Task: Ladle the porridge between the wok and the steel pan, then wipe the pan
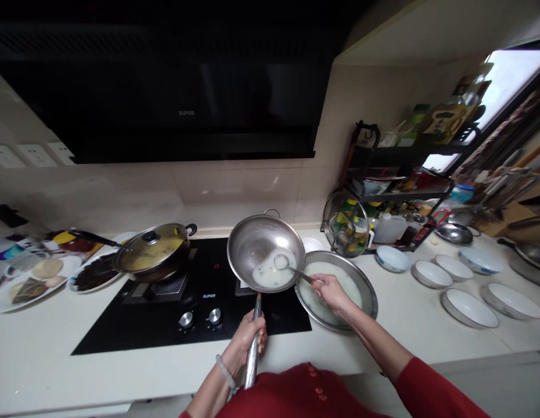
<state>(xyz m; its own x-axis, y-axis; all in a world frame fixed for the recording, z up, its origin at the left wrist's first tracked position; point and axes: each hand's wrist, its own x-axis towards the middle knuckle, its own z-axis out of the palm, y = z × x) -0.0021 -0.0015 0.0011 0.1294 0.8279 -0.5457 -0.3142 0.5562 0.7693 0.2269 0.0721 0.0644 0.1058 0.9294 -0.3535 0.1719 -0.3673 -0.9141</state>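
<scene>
My left hand (251, 332) is wrapped round the metal handle of a steel wok (248, 241), which is tilted toward me above the right side of the stove. White soup (270, 276) with green bits has pooled in its lower right part. In my right hand (328, 290) is a ladle (298, 273), its bowl dipped into that soup. Under my right forearm stands a wide steel basin (372, 290) holding more of the whitish liquid. The basin is close beside the wok, and the wok's near rim hides part of the burner.
A lidded pan (154, 255) sits on the left burner of the black stove (200, 331). Plates of food (39, 278) stand at left. On the right are several white bowls (470, 307), a glass lid (347, 223) and a black spice rack (400, 194). A range hood (187, 81) hangs above.
</scene>
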